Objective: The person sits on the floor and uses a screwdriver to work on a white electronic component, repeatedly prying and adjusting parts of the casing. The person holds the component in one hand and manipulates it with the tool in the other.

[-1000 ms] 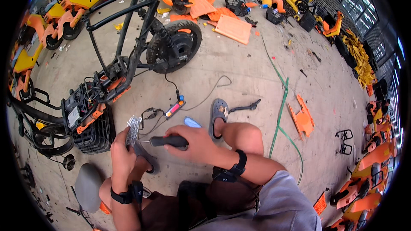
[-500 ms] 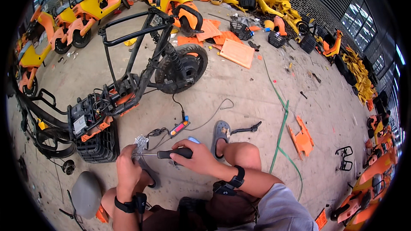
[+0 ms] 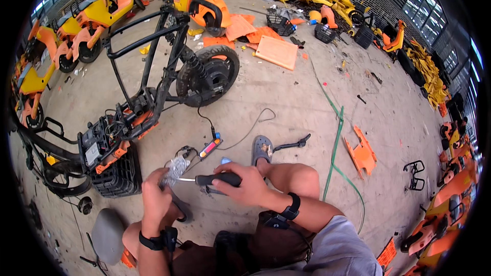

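The scene is viewed from the person's head, through the left of two fisheye cameras, angled down and forward. The left hand point(image 3: 155, 195) and right hand point(image 3: 245, 185) are seen near, below the centre; the floor point(image 3: 294, 105) is spread farther out, with the wall point(image 3: 376, 2) reached at the top. Straight edges are bent toward a round black rim.

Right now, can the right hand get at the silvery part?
Probably yes: the right hand holds a screwdriver aimed at the silvery part, which the left hand holds close by; nothing else shows between.
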The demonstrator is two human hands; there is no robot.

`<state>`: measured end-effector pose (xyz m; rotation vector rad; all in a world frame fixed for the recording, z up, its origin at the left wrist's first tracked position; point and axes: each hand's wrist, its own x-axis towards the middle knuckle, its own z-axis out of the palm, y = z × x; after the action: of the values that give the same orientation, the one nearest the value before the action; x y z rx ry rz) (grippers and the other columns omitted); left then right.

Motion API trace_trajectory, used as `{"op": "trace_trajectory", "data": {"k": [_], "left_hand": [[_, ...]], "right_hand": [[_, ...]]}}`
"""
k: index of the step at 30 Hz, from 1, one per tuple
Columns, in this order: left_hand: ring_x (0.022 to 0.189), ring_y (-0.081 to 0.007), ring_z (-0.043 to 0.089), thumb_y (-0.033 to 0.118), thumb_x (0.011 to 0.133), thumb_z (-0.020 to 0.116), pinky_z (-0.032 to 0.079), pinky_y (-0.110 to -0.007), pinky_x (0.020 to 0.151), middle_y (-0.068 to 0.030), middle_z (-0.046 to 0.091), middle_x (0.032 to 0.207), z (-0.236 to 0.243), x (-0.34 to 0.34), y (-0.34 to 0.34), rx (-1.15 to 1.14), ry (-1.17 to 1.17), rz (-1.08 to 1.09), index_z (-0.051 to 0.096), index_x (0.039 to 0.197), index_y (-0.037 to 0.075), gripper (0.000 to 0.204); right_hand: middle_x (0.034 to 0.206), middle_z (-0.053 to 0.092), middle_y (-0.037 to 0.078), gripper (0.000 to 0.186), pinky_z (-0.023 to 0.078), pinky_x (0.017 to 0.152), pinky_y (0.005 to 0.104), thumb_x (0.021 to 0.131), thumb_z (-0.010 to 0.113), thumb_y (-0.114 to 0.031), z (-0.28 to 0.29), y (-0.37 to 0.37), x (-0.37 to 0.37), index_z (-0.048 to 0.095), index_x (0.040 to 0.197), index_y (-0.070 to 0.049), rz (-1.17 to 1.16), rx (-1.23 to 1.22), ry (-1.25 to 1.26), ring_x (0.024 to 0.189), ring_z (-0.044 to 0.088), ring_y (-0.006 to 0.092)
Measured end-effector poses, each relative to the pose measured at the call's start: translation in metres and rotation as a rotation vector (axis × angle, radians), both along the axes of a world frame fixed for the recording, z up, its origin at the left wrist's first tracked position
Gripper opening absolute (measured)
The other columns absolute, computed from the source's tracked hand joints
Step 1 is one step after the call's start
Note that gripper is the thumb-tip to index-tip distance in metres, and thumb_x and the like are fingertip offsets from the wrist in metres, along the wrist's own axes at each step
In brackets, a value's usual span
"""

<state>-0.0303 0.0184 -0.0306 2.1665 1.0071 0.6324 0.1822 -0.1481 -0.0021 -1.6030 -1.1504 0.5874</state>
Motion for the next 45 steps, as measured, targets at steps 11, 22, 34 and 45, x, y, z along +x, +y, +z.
{"op": "trace_trajectory", "data": {"k": [11,22,34,45], "left_hand": [[0.104,-0.0273,0.068,-0.01,0.088,0.058,0.058,-0.035,0.087,-0.0261,0.06,0.123,-0.003,-0.013,0.037,-0.984,-0.857,0.348,0.032,0.148,-0.005,0.066],[0.108,-0.0257,0.065,-0.002,0.087,0.058,0.051,-0.033,0.096,-0.0196,0.066,0.12,0.016,-0.024,0.037,-1.276,-0.981,0.071,0.052,0.13,-0.009,0.044],[0.101,-0.0273,0.068,-0.007,0.086,0.059,0.055,-0.038,0.091,-0.0128,0.067,0.111,0.016,-0.035,0.032,-1.183,-1.053,0.17,0.054,0.124,-0.002,0.039],[0.101,-0.0361,0.069,-0.008,0.091,0.061,0.059,-0.046,0.089,-0.0226,0.063,0.119,0.019,-0.029,0.025,-1.199,-1.132,0.203,0.034,0.145,-0.003,0.06]], "right_hand": [[0.074,0.067,0.006,0.027,0.047,0.059,0.0249,0.09,0.073,-0.019,-0.011,-0.005,0.029,0.067,0.109,-0.002,-0.252,-0.066,0.07,0.065,0.059,0.0087],[0.089,0.072,0.019,0.039,0.055,0.073,0.0458,0.087,0.067,-0.04,-0.079,0.017,0.032,0.07,0.11,-0.008,0.011,-0.593,-0.42,0.082,0.07,0.0382],[0.097,0.073,0.02,0.039,0.054,0.083,0.0509,0.089,0.061,-0.041,-0.257,0.01,-0.007,0.067,0.108,-0.008,-0.257,-0.952,-0.378,0.095,0.069,0.0395],[0.099,0.073,0.02,0.04,0.054,0.086,0.0469,0.088,0.064,-0.043,-0.254,0.002,-0.01,0.069,0.108,-0.009,-0.393,-0.907,-0.257,0.097,0.069,0.0385]]}}
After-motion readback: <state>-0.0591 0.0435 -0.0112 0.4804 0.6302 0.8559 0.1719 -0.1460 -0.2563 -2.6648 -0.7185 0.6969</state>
